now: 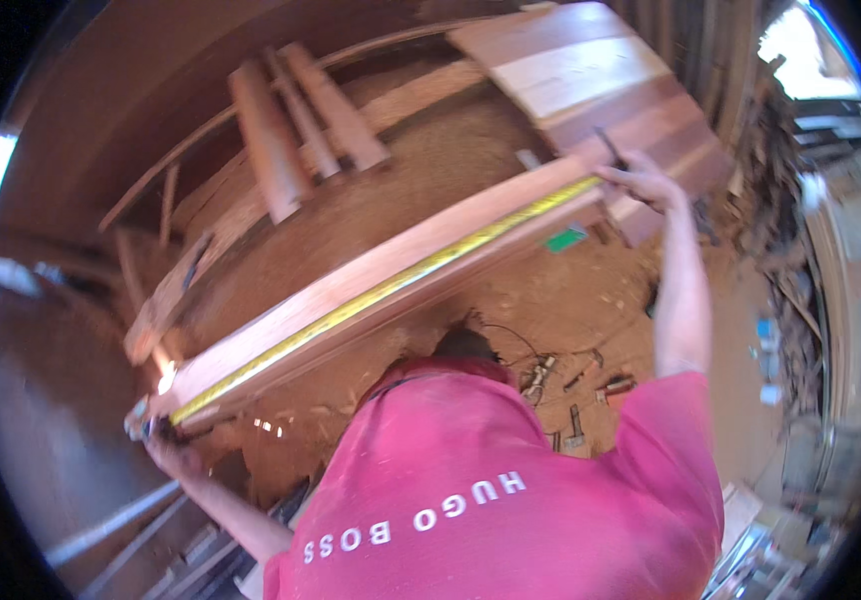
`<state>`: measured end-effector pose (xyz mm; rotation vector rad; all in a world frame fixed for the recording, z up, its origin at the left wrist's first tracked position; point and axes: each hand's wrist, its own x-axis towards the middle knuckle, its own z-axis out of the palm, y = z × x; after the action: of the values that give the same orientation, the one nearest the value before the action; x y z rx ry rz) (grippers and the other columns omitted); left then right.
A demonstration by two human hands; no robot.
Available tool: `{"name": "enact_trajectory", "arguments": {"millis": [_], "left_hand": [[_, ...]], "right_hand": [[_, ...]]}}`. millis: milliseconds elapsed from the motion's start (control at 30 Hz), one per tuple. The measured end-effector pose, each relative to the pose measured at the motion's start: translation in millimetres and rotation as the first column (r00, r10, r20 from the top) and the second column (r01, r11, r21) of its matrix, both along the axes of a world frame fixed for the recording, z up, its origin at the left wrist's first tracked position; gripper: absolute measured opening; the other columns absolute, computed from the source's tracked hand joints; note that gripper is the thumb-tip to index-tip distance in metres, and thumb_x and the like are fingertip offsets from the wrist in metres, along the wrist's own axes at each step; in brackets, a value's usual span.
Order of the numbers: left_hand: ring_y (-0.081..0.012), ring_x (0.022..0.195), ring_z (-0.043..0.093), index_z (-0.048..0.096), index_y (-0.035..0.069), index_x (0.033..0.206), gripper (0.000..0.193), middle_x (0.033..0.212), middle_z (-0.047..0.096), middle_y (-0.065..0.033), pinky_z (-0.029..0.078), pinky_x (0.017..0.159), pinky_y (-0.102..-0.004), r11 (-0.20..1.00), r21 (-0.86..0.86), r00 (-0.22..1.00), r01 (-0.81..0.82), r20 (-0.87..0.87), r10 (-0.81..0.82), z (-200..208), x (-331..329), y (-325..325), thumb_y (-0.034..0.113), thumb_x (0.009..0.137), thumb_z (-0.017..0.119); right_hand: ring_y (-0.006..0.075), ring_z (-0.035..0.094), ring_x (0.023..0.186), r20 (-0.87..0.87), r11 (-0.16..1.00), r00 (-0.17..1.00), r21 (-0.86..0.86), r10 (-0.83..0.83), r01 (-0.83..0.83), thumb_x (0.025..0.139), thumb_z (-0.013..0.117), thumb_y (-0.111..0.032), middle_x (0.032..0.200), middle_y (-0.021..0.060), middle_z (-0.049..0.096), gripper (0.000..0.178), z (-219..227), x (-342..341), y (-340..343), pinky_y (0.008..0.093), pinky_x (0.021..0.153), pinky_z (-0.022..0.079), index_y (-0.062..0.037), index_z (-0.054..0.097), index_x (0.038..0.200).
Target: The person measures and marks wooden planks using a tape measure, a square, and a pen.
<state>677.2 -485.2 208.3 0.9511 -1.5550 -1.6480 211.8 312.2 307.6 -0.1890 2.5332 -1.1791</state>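
A yellow tape measure [381, 291] is stretched along a long, reddish wooden beam [341, 275]. At the beam's near-left end, my left hand [173, 452] is closed around the tape's end; blur hides whether the case is there. My right hand [643, 182] is at the far-right end, fingers pinched beside the tape. A slim dark stick, like a pencil [609, 148], juts up from those fingers. Its tip lies over the beam's end, close to a panel of joined boards [591, 70].
Several loose planks [269, 140] rest on a wooden frame beyond the beam. A green object [566, 239] sits by the beam's right part. Hand tools [576, 428] and a cable lie on the dusty floor. Scrap wood [766, 170] is piled along the right.
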Motion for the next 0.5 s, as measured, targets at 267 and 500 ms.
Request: {"name": "enact_trajectory", "arguments": {"millis": [267,500], "left_hand": [[-0.0157,0.091,0.067,0.065,0.012,0.109,0.019,0.1,0.069,-0.0022,0.055,0.068,-0.0274,0.92,0.381,0.964,-0.09,-0.2,0.178,-31,-36,14,0.022,0.094,0.071],[-0.0176,0.091,0.068,0.065,0.01,0.106,0.018,0.097,0.067,-0.0026,0.06,0.078,-0.0314,0.861,0.473,0.898,-0.185,-0.274,0.343,-20,-29,45,0.021,0.095,0.074]], "right_hand": [[0.0034,0.046,0.063,0.057,0.999,0.998,0.03,-0.018,0.016,0.097,0.075,-0.033,0.075,-0.0071,0.054,0.025,-27,-12,54,0.0224,0.053,0.033,-0.0091,0.067,0.094],[0.0002,0.037,0.046,0.102,0.992,0.994,0.115,0.036,-0.048,0.099,0.072,-0.035,0.072,-0.0064,0.055,0.024,-24,-31,52,0.022,0.04,0.022,-0.0121,0.066,0.096]]}}
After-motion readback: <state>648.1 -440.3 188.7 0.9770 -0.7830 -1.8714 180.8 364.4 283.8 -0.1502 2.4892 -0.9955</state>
